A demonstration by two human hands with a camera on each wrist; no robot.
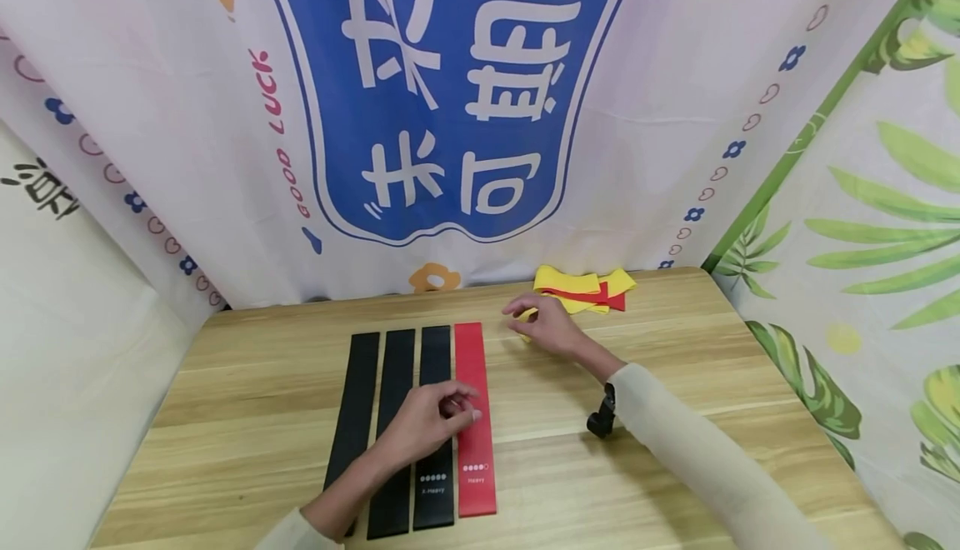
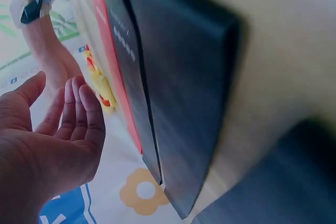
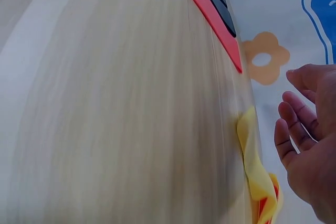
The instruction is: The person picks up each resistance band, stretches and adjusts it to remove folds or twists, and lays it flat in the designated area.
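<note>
Three black resistance bands lie flat side by side, the rightmost black band [image 1: 435,417] printed "X-Heavy". Beside it is a red resistance band [image 1: 471,367] printed "Heavy". My left hand [image 1: 429,421] hovers over these bands, fingers loosely bent and holding nothing; the left wrist view shows the left hand [image 2: 58,124] with thumb apart from the fingers. At the back right lies a loose pile of yellow bands [image 1: 566,281] and a red band [image 1: 617,298]. My right hand [image 1: 546,325] is just in front of that pile, its fingers relaxed around nothing in the right wrist view.
The wooden table [image 1: 247,400] meets a printed cloth [image 1: 660,117] hanging behind its back edge. A leaf-patterned cloth [image 1: 885,283] hangs on the right. A black wrist device [image 1: 602,417] sits on the right wrist.
</note>
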